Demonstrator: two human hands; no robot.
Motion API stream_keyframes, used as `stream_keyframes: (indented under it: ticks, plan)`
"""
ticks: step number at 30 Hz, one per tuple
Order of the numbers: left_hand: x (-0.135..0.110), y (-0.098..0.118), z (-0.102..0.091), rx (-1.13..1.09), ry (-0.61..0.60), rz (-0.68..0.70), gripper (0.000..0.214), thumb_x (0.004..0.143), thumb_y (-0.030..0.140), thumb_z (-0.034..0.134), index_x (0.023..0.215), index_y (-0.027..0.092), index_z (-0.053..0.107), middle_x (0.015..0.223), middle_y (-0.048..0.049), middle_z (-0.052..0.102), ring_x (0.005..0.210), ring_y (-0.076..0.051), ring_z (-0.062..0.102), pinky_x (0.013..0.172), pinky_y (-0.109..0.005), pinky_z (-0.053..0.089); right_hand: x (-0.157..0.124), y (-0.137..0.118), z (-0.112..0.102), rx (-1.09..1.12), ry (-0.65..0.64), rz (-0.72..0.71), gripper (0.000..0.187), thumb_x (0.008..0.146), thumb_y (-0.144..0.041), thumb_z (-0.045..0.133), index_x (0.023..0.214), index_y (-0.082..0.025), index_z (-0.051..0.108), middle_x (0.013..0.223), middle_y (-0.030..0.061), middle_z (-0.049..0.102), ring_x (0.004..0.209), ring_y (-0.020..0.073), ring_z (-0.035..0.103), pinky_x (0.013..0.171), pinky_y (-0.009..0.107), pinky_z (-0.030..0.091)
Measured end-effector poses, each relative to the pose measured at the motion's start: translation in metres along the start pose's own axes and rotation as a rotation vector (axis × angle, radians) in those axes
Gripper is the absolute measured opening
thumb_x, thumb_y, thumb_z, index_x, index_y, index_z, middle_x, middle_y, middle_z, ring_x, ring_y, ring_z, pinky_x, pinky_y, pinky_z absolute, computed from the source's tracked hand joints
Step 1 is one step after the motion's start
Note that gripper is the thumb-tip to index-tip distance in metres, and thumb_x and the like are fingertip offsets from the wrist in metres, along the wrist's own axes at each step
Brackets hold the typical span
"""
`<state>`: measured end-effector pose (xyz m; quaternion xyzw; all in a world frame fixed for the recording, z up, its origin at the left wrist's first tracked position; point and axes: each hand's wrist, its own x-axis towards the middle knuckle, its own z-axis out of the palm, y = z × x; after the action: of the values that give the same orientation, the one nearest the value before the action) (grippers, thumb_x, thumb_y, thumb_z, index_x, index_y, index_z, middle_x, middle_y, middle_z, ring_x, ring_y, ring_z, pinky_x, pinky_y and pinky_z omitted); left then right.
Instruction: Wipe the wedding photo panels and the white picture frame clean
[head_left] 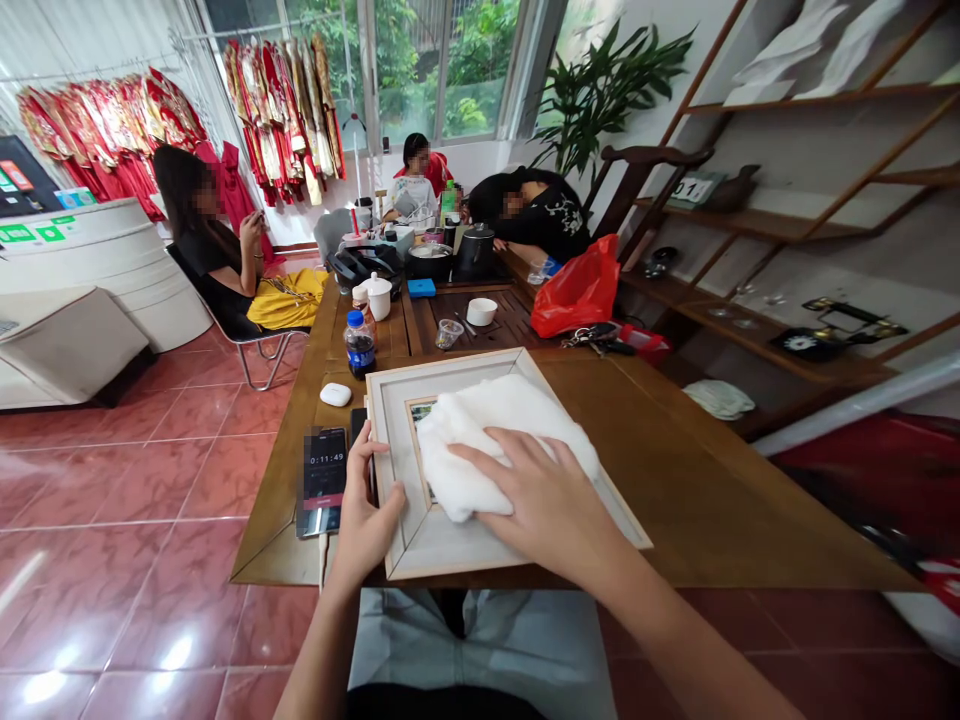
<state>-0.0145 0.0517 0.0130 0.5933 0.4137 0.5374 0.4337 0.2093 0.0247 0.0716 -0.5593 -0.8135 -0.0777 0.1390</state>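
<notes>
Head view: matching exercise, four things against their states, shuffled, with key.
Things:
1. left hand
2. right hand
3. smartphone
4. red plastic bag

States:
A. lying flat, screen lit with digits
B. resting on a white cloth
C. beyond the frame, towards the right
D. gripping the edge of a wooden picture frame

Pairs: 1-D, 2-B, 3-A, 4-C

Picture frame (457,545) flat on the wooden table (675,480), toward the near edge; cloth (487,440) on the frame, beneath the right hand (544,500); left hand (367,510) at the frame's left edge. Just left of the frame, a smartphone (324,480); beyond it, an earbud case (335,394), then a plastic bottle (360,345). Farther along the table, behind the frame, a tea tray (510,330); to the tray's right, a plastic bag (576,288).
</notes>
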Motion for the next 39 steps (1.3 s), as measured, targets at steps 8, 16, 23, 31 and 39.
stream_keyframes:
  ticks: [8, 16, 23, 31, 39]
  plan:
    - [0.001, 0.000, 0.001, 0.015, 0.002, 0.005, 0.032, 0.087, 0.022, 0.061, 0.116, 0.027, 0.048, 0.169, -0.0114, 0.023, 0.156, -0.030, 0.029, 0.127, -0.054, 0.021, 0.005, 0.024, 0.003, -0.206, 0.074, 0.130, 0.050, 0.091, -0.033, 0.057, 0.141, -0.027, 0.060, 0.134, 0.0175, 0.061, 0.117, 0.0349, 0.054, 0.093, 0.052, 0.037]
    - [0.001, -0.001, 0.001, 0.021, 0.002, 0.028, 0.032, 0.089, 0.022, 0.062, 0.118, 0.026, 0.050, 0.169, -0.0119, 0.024, 0.156, -0.030, 0.028, 0.126, -0.053, 0.023, 0.021, -0.012, 0.005, 0.020, -0.071, -0.080, 0.063, 0.090, -0.035, 0.061, 0.151, -0.027, 0.048, 0.144, 0.0198, 0.053, 0.129, 0.0364, 0.047, 0.103, 0.054, 0.034]
    - [0.000, -0.001, 0.000, 0.015, -0.003, 0.029, 0.032, 0.089, 0.021, 0.062, 0.119, 0.026, 0.050, 0.170, -0.0117, 0.023, 0.156, -0.030, 0.028, 0.126, -0.053, 0.024, 0.021, -0.008, 0.001, 0.047, -0.102, -0.093, 0.059, 0.092, -0.034, 0.060, 0.150, -0.029, 0.049, 0.144, 0.0180, 0.053, 0.132, 0.0341, 0.047, 0.104, 0.052, 0.035]
    - [0.000, -0.002, 0.000, 0.019, -0.006, 0.019, 0.031, 0.089, 0.023, 0.060, 0.117, 0.027, 0.048, 0.170, -0.0109, 0.022, 0.157, -0.029, 0.026, 0.126, -0.053, 0.022, 0.017, 0.027, 0.004, -0.215, 0.025, 0.103, 0.055, 0.093, -0.034, 0.056, 0.147, -0.024, 0.052, 0.142, 0.0210, 0.056, 0.121, 0.0377, 0.053, 0.095, 0.054, 0.038]
    - [0.000, -0.003, -0.001, 0.027, -0.010, 0.019, 0.033, 0.089, 0.021, 0.060, 0.119, 0.028, 0.048, 0.170, -0.0110, 0.021, 0.157, -0.029, 0.026, 0.127, -0.054, 0.019, 0.041, 0.005, 0.003, -0.029, -0.123, -0.034, 0.065, 0.094, -0.040, 0.057, 0.155, -0.024, 0.041, 0.148, 0.0210, 0.048, 0.132, 0.0381, 0.045, 0.101, 0.054, 0.039]
